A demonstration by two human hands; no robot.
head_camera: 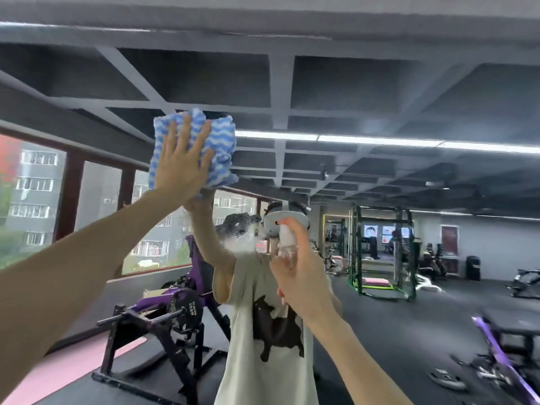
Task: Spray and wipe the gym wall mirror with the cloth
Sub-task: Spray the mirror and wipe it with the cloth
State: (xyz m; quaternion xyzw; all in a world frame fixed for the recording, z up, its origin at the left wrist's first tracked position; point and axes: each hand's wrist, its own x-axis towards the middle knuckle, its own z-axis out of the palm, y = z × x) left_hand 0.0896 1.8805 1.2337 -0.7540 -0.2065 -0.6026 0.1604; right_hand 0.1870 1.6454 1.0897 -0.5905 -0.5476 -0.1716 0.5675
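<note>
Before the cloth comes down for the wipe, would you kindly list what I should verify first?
1. Cloth pressed flat on the mirror by the left hand: ok.
2. Spray bottle held in the right hand: ok.
3. Wet spray patch on the glass, below the cloth, not yet wiped: ok.
4. Path from the cloth down to the patch free of the right hand: ok; that hand sits to the patch's right.
5. Liquid left in the bottle: cannot tell; the fingers cover it.
</note>
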